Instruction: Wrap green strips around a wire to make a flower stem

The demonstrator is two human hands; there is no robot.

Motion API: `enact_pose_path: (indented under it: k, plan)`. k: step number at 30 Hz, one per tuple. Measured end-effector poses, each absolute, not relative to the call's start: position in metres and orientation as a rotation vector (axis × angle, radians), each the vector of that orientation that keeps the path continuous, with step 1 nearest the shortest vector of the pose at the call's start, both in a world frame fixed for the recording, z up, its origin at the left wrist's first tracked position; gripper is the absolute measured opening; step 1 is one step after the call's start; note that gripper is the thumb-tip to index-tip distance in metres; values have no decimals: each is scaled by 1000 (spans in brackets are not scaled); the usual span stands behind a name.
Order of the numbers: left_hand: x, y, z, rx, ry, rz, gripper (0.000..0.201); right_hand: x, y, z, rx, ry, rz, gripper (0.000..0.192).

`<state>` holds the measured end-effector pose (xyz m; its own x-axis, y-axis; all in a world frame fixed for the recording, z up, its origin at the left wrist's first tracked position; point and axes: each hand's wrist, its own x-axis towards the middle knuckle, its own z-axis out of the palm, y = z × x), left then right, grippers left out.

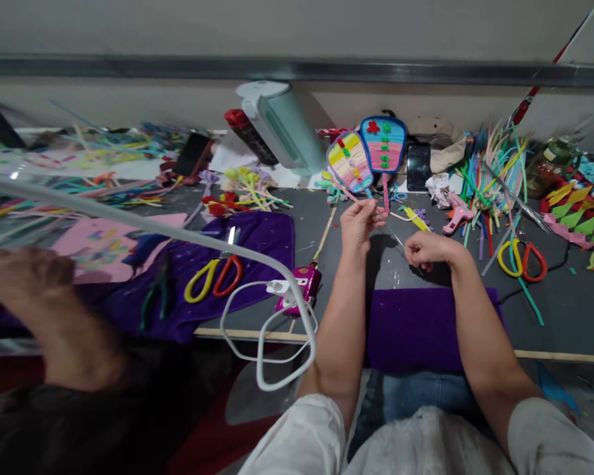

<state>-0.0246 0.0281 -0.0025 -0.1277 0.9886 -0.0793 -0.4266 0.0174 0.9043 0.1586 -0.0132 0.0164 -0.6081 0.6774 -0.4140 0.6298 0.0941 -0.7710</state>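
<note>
My left hand [360, 225] is closed in a pinch just below two small fuzzy hand fans. One fan [350, 163] is yellow and pink with a blue edge; the other fan [385, 146] is blue and pink with green and red bits and a pink handle. A thin pale strand [396, 238] runs from the left fingertips to my right hand [429, 251], whose fingers are curled shut on it. Whether the left fingers also touch a fan handle cannot be made out. Under my forearms lies a purple cloth [410, 330].
Scissors [522, 260] and a pink glue gun [458, 212] lie right, near bundled pipe cleaners [495, 171]. A power strip [299, 290] with a white cable sits left. Further left are more scissors [212, 278], pliers [156, 297] and another person's blurred hand [24, 277]. A mint kettle [282, 128] stands behind.
</note>
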Motion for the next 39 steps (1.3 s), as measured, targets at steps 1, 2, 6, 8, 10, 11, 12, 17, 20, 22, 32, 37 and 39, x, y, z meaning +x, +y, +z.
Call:
enact_pose_path:
  k: [1, 2, 6, 8, 10, 11, 12, 17, 20, 22, 32, 37, 39]
  plan:
    - [-25, 28, -3, 783, 1015, 1465, 30, 158, -14, 17, -1415, -2301, 1526, 10]
    - [-25, 29, -4, 787, 1026, 1475, 29, 158, -14, 19, -1455, -2313, 1481, 10]
    - [-28, 30, -5, 748, 1022, 1473, 27, 156, -18, 24, -1534, -2343, 1358, 9]
    - [-28, 31, -4, 725, 1011, 1464, 26, 155, -19, 25, -1526, -2345, 1347, 9]
    - [-29, 31, -4, 713, 1010, 1463, 25, 156, -19, 24, -1503, -2336, 1363, 8]
    - [-29, 31, -4, 712, 1011, 1463, 25, 157, -19, 24, -1492, -2326, 1379, 8]
    - [-29, 32, -5, 714, 1011, 1463, 25, 158, -18, 23, -1482, -2316, 1398, 9]
    - [-29, 33, -8, 731, 987, 1456, 25, 162, -16, 20, -1431, -2259, 1487, 13]
    - [-30, 33, -8, 723, 976, 1449, 24, 163, -15, 20, -1392, -2242, 1544, 14]
    - [-30, 32, -6, 705, 977, 1441, 23, 163, -15, 20, -1350, -2230, 1580, 13]
    - [-31, 32, -3, 603, 954, 1469, 15, 166, -14, 19, -1180, -2155, 1694, 9]
    - [-26, 31, -5, 672, 948, 1486, 18, 165, -15, 20, -1231, -2144, 1671, 9]
    - [-25, 31, -6, 714, 942, 1468, 21, 165, -15, 19, -1272, -2157, 1661, 10]
